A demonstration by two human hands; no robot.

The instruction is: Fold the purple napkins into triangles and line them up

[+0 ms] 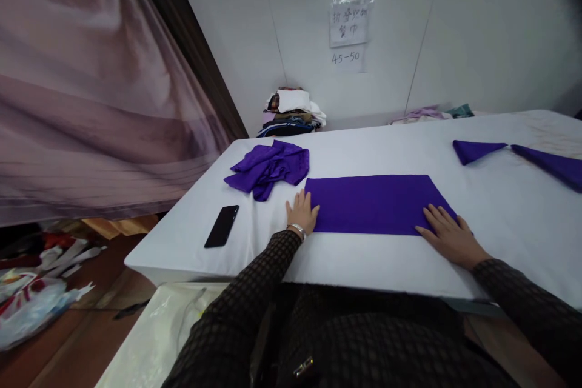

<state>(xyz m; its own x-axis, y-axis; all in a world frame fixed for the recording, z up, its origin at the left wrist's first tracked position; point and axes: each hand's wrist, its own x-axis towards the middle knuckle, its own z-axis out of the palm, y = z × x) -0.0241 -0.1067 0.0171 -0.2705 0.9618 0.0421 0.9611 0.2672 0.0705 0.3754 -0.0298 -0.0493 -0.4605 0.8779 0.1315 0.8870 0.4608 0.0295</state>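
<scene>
A purple cloth napkin [370, 205], folded into a flat rectangle, lies on the white-covered table [359, 260] in front of me. My left hand [302, 213] rests at its left edge, fingers spread and pointing away from me. On the right end of the napkin, my right hand [448, 233] lies flat with its fingers apart. Neither hand grasps anything. Beyond my left hand sits a crumpled heap of purple cloth [273, 167].
A black phone [222, 226] lies left on the table. Two folded purple pieces, one a triangle [477, 150] and one longer [552, 165], lie at right. Stacked clothes [291, 114] stand by the wall. A curtain [100, 85] hangs left; plastic bags [39, 309] lie on the floor.
</scene>
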